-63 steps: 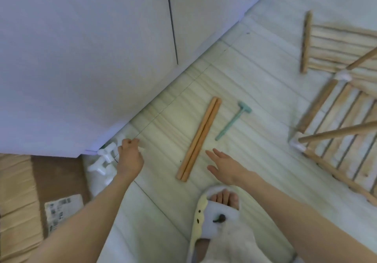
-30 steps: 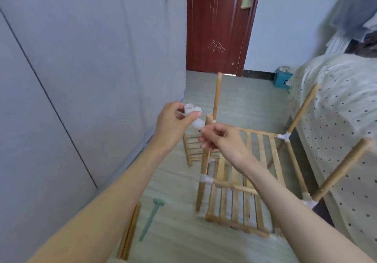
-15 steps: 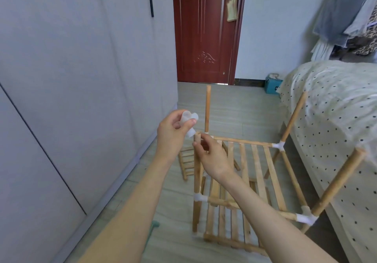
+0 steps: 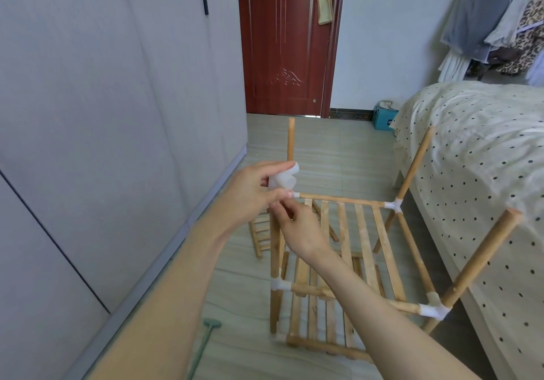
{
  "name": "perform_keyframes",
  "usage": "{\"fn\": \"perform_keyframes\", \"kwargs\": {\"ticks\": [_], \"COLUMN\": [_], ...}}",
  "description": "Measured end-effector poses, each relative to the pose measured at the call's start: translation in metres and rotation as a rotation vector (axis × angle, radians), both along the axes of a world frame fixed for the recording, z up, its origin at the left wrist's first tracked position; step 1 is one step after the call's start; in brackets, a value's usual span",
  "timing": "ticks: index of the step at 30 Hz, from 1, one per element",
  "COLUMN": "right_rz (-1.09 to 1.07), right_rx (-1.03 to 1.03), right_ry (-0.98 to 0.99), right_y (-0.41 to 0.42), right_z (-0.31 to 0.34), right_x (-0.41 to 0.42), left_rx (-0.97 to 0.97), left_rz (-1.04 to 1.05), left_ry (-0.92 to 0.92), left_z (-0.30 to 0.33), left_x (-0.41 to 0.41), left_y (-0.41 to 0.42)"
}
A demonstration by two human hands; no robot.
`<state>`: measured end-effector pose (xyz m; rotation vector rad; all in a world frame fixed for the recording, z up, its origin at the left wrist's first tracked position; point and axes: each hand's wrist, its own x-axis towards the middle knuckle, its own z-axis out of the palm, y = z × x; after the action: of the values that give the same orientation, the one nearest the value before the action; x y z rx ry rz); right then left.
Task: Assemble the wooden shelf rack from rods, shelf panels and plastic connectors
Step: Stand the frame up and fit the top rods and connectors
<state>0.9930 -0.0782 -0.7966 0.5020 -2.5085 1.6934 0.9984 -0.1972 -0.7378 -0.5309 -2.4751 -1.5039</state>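
Observation:
The half-built wooden rack (image 4: 347, 250) stands on the floor with two slatted shelf panels and upright rods joined by white connectors. My left hand (image 4: 250, 194) grips a white plastic connector (image 4: 283, 178) just above the near-left upright rod (image 4: 275, 261). My right hand (image 4: 297, 229) holds the top of that rod, fingers curled, right under the connector. A far-left rod (image 4: 291, 141) rises behind my hands. Another connector (image 4: 393, 204) sits at the far-right corner, one more (image 4: 435, 309) at the near-right corner.
A grey wardrobe (image 4: 103, 114) runs along the left. A polka-dot bed (image 4: 477, 155) flanks the rack on the right. A green mallet (image 4: 203, 347) lies on the floor near my left arm. A spare slatted panel (image 4: 260, 238) lies behind the rack. A red door (image 4: 285, 40) stands ahead.
I picked a connector off the floor by the wardrobe and turned to the rack. My left hand has lowered the connector toward the near-left rod top, which my right hand took hold of.

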Motion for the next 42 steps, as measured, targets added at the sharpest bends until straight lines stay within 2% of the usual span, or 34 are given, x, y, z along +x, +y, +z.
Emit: {"fn": "perform_keyframes", "kwargs": {"ticks": [2, 5, 13, 20, 25, 42], "right_rz": [0.01, 0.007, 0.01, 0.01, 0.066, 0.022], "right_rx": [-0.012, -0.013, -0.025, -0.053, -0.065, -0.072], "right_ry": [0.002, 0.013, 0.008, 0.023, -0.048, -0.059], "right_y": [0.0, -0.001, -0.003, -0.003, 0.004, 0.0], "right_z": [-0.001, -0.003, -0.006, -0.007, -0.003, -0.012], "right_x": [0.0, -0.001, -0.001, 0.0, 0.0, 0.001], "left_rx": [-0.033, -0.046, 0.247, 0.262, 0.289, 0.389], "left_rz": [-0.055, -0.034, 0.182, 0.326, 0.267, 0.163], "left_ry": [-0.045, -0.028, 0.051, 0.215, 0.191, 0.17], "left_z": [0.003, -0.001, -0.023, -0.034, -0.034, -0.043], "left_x": [0.001, 0.001, 0.003, 0.003, 0.003, -0.001], "left_y": [-0.007, -0.013, -0.002, 0.01, 0.007, 0.003]}}
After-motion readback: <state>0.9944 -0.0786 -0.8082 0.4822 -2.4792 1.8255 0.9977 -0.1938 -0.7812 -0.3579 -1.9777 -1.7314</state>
